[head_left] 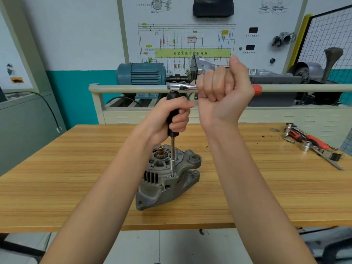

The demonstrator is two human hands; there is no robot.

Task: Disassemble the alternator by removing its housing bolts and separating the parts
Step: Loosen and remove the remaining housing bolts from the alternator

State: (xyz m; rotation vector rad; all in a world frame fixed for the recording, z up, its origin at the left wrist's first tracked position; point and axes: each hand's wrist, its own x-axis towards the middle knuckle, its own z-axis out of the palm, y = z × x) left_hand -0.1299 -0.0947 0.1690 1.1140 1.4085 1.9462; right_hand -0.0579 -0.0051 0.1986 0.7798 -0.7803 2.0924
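A: Where is the alternator [167, 178] sitting?

B: It is standing shaft-up on the wooden table [57, 178], near the front edge, between the two forearms. A socket driver [173, 126] is standing upright on it, its tip sitting in a recess of the housing where a bolt presumably lies (the bolt head itself is hidden).

A: Why are two hands working one tool?

B: The left hand [171, 119] is wrapping its fingers round the black handle, probably keeping the shaft straight on the bolt. The right hand [222, 86] is clenching the ratchet [182, 86], which is seated on top of the handle and lying level, its red end sticking out past the fist. That is likely giving leverage on a tight bolt.

A: And beyond that?

B: Spare tools [312, 143] are lying well apart, at the table's far right, within reach. Behind the table, a training rig with a blue motor [141, 75] is standing against a wiring diagram board [190, 40].
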